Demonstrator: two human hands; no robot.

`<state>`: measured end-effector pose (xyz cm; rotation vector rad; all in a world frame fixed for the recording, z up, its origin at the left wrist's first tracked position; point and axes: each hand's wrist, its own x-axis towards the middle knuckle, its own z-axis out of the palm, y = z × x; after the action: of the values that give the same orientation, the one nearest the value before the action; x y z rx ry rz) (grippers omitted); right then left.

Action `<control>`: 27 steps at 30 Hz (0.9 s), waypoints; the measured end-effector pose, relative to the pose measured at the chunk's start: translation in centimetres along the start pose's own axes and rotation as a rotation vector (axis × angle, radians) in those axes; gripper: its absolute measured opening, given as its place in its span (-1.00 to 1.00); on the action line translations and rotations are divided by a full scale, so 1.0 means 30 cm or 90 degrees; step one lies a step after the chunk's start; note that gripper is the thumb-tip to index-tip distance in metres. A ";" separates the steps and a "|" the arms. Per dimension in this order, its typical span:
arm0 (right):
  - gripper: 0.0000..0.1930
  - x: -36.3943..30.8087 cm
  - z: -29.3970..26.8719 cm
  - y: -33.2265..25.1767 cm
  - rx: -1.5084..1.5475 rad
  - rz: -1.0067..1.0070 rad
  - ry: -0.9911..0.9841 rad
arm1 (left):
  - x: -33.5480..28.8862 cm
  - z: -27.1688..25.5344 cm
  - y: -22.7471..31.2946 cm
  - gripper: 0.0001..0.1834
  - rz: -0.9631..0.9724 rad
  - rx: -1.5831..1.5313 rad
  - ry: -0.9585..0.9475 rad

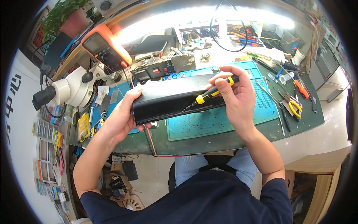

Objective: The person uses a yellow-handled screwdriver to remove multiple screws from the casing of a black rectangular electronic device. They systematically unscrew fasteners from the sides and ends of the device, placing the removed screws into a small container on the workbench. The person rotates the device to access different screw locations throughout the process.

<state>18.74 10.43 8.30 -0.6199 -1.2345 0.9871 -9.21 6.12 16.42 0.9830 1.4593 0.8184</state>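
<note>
A long black box-shaped casing (167, 102) is held above the bench, its top face shiny under the lamp. My left hand (130, 106) is closed around its left end, thumb on the upper edge and fingers underneath. In my right hand (238, 97) a black and yellow screwdriver (210, 93) is gripped between thumb and fingers. Its thin shaft slants down to the left, and the tip lies at the lower part of the casing's front face; whether it touches cannot be made out. Red and dark wires (150, 140) hang below the casing's left end.
A teal work mat (197, 128) lies beneath on the dark green bench. An orange multimeter (106, 48) and a white microscope (72, 87) stand at the left. Yellow-handled pliers (294, 109), tweezers and other hand tools lie at the right. A power supply box (154, 71) sits behind.
</note>
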 end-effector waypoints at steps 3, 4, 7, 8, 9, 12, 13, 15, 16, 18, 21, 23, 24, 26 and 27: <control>-0.63 0.001 -0.003 0.001 -0.006 0.004 -0.007 | -0.001 0.001 0.003 -0.34 -0.002 -0.002 -0.001; -0.63 0.001 -0.003 0.002 -0.008 0.004 -0.009 | -0.002 0.001 0.003 -0.33 -0.002 -0.002 -0.002; -0.63 0.001 -0.003 0.003 -0.011 0.001 -0.012 | -0.002 0.000 0.002 -0.33 -0.002 -0.002 0.000; -0.63 0.002 -0.003 0.004 -0.011 0.000 -0.011 | -0.002 0.001 0.002 -0.32 -0.001 -0.002 0.002; -0.63 0.002 -0.002 0.004 -0.011 -0.001 -0.010 | -0.003 0.001 0.003 -0.32 -0.003 -0.001 0.003; -0.62 0.002 0.000 0.007 -0.016 0.007 -0.017 | -0.004 0.003 0.004 -0.32 -0.004 0.001 0.006; -0.62 0.002 0.000 0.008 -0.014 0.007 -0.016 | -0.004 0.002 0.004 -0.32 -0.004 0.001 0.006; -0.63 0.002 0.002 0.008 -0.009 0.007 -0.014 | -0.005 0.002 0.003 -0.32 -0.004 0.003 0.006; -0.63 0.002 0.002 0.007 -0.011 0.008 -0.014 | -0.007 0.003 0.004 -0.32 -0.003 0.004 0.005; -0.63 0.002 0.003 0.007 -0.016 0.009 -0.014 | -0.008 0.005 0.005 -0.33 -0.002 0.006 0.005; -0.62 0.007 0.002 -0.003 -0.069 -0.046 -0.037 | -0.006 0.005 0.006 -0.34 0.001 0.006 0.002; -0.61 0.017 0.012 -0.021 -0.073 -0.109 -0.078 | -0.003 0.002 0.003 -0.34 -0.001 0.003 -0.002; -0.60 0.023 0.019 -0.034 -0.075 -0.141 -0.098 | -0.003 0.002 0.004 -0.34 -0.003 0.004 -0.005; -0.58 0.042 0.037 -0.077 -0.133 -0.200 -0.158 | -0.001 0.003 0.004 -0.33 -0.007 0.003 -0.010; -0.58 0.052 0.048 -0.105 -0.143 -0.202 -0.198 | -0.001 0.002 0.002 -0.33 -0.008 0.000 -0.005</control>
<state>18.26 10.17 12.07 -0.4328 -1.6771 0.6992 -9.15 6.12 16.50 0.9756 1.4575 0.8041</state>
